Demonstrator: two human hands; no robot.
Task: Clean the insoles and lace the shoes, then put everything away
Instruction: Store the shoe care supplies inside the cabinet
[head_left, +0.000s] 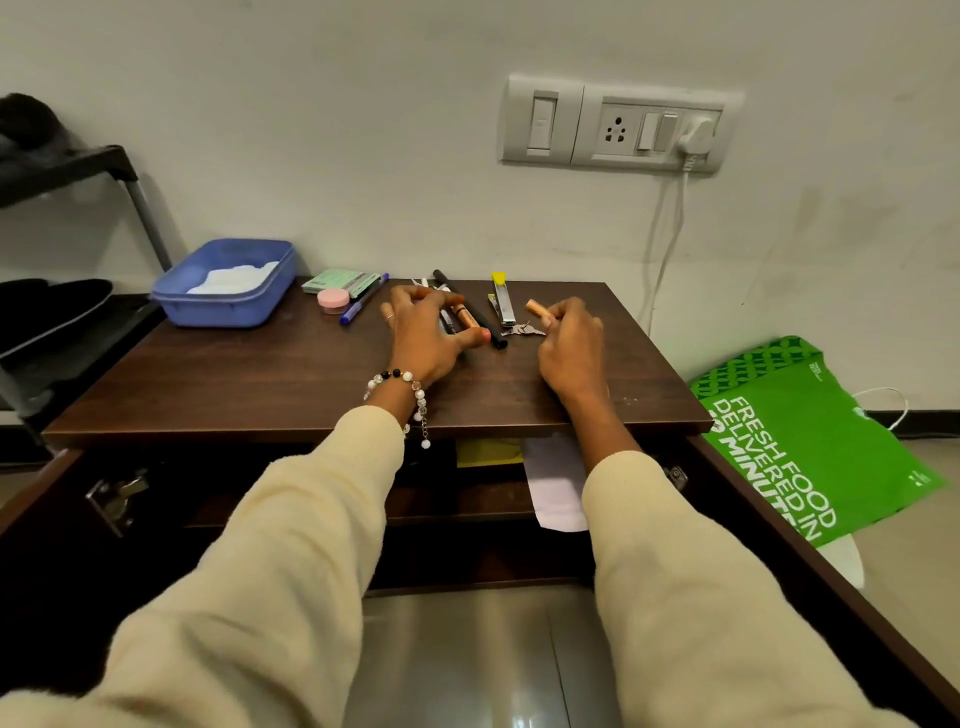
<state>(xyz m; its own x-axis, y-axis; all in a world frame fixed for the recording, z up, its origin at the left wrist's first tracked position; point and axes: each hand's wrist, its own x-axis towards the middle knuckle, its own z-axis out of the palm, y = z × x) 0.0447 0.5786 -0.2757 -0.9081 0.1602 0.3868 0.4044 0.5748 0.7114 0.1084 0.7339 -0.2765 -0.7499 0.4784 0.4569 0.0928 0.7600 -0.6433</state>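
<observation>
On the dark wooden cabinet top (270, 374), my left hand (423, 338) curls over a bunch of pens and markers (467, 318), its fingers and thumb closing round them. My right hand (569, 343) pinches a small peach-coloured tube (535, 308) between its fingertips. A blue plastic tub (228, 283) with something white inside sits at the back left of the top. Dark shoes (47, 296) lie on a rack to the left.
A silver stapler (503, 304), keys (522, 329), a pink jar (333, 300), a blue pen (361, 304) and a green pad (340, 282) lie on the top. Both cabinet doors stand open below. A green bag (810, 441) lies at the right. A cable (670, 234) hangs from the wall socket.
</observation>
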